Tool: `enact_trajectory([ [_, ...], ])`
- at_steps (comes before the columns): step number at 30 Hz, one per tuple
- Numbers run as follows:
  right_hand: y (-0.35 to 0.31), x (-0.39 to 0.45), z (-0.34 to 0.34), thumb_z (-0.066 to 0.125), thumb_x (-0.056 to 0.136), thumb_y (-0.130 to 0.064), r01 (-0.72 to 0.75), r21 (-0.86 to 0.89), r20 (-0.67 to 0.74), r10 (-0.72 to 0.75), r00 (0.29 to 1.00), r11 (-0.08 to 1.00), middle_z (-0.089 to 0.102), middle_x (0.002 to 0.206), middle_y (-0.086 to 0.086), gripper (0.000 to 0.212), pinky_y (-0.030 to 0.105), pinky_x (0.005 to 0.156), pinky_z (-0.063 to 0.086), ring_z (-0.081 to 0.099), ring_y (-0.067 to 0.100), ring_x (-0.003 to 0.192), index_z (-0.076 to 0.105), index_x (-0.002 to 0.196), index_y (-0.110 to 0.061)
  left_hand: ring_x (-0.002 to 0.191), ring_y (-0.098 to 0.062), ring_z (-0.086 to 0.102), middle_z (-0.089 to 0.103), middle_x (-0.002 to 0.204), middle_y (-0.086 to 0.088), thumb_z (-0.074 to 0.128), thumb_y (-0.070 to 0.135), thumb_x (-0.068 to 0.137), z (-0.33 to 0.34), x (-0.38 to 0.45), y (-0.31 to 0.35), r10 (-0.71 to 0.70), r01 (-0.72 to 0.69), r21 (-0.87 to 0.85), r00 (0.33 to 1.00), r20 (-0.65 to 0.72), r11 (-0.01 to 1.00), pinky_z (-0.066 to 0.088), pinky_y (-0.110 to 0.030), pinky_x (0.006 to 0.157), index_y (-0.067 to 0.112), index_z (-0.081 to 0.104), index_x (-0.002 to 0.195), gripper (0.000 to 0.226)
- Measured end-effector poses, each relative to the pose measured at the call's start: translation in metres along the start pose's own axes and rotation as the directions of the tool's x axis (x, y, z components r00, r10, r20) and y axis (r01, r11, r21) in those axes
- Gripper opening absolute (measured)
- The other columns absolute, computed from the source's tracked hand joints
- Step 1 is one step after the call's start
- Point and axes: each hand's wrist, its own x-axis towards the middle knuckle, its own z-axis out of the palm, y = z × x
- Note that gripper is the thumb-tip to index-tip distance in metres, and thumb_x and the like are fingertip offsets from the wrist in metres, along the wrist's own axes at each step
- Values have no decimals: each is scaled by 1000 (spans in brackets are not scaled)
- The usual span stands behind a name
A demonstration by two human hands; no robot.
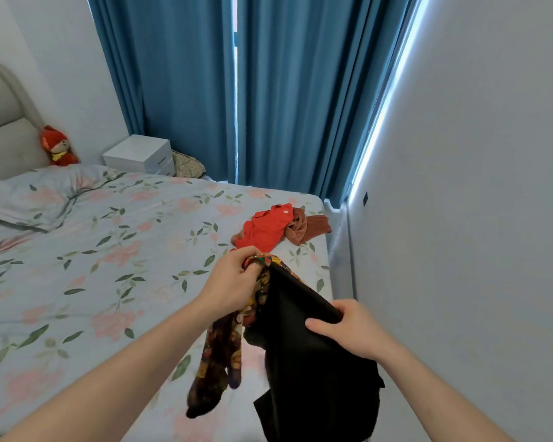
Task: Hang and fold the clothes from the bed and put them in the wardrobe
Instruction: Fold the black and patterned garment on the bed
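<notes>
I see 2 bare forearms reaching forward | left hand (229, 283) raised, fingers curled, gripping patterned garment (219, 346) | right hand (348, 330) lower, thumb pinching black garment (313, 371)

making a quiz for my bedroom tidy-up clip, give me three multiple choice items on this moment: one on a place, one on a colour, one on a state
1. Where does the red garment lie?
A. on the pillow
B. on the bed near its far right corner
C. on the nightstand

2. What colour are the curtains?
A. blue
B. yellow
C. white

3. What is the right hand doing?
A. hanging empty
B. resting flat on the bed
C. gripping the black garment

Key: 1 B, it sits beside a brown garment by the corner; 2 A, both panels are blue; 3 C, its thumb and fingers pinch the black fabric.
</notes>
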Motion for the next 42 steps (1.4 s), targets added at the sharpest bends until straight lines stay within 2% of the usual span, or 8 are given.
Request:
enact_trajectory([
  [7,85,-8,57,88,71,-47,-225,-110,219,244,945,968,70,121,-10,68,18,92,53,67,6,108,60,129,-27,64,-8,56,64,69,11,55,20,99,-14,14,35,151,-150,-52,989,7,987,41,-22,57,29,68,81,25],
  [14,137,-3,64,74,89,-30,-206,-287,-16,211,977,935,70,104,-12,34,24,86,57,69,12,101,66,121,-21,76,-6,64,70,76,12,58,18,99,-57,17,12,117,-112,85,991,-57,990,47,-19,64,25,71,81,23],
  [18,119,-5,30,72,93,-36,-108,-174,-136,85,987,979,75,92,-24,10,16,76,53,71,1,92,71,100,-43,61,-4,57,63,63,15,60,22,101,-83,14,-17,39,-20,167,993,-111,986,41,-31,58,20,69,77,26],
  [23,83,-4,-25,81,81,-53,-30,-15,-417,21,909,999,69,74,-7,28,20,57,45,67,1,67,59,97,-47,60,-27,48,50,56,3,61,26,102,-113,6,-50,-27,58,257,992,-123,965,28,-36,58,13,54,65,40],
  [28,83,4,-41,82,83,-49,-180,-363,-209,108,972,914,68,112,-8,70,23,79,49,67,12,101,56,145,-29,51,-22,45,52,56,-13,63,29,101,-107,-11,-64,-55,86,311,993,-108,947,26,-33,55,10,60,67,40],
  [32,97,10,-27,72,90,-45,-233,-540,-17,266,964,808,72,96,-1,24,26,69,51,71,21,95,73,101,-23,58,-31,54,57,58,-12,65,26,101,-96,-27,-67,-43,76,340,994,-101,937,33,-35,55,10,64,70,35],
  [38,108,14,-14,59,95,-50,-156,-612,-32,173,984,775,69,93,0,24,37,88,51,62,25,104,73,98,-31,68,-24,63,70,71,1,64,28,101,-96,-56,-84,-123,183,346,974,-188,920,51,-42,65,25,72,80,23],
  [42,115,17,0,60,98,-30,-171,-332,25,190,981,928,70,88,2,12,25,68,52,67,19,85,68,93,-22,68,-22,61,70,71,1,65,26,100,-106,-65,-104,-155,245,344,951,-269,906,50,-39,64,26,72,77,24],
])
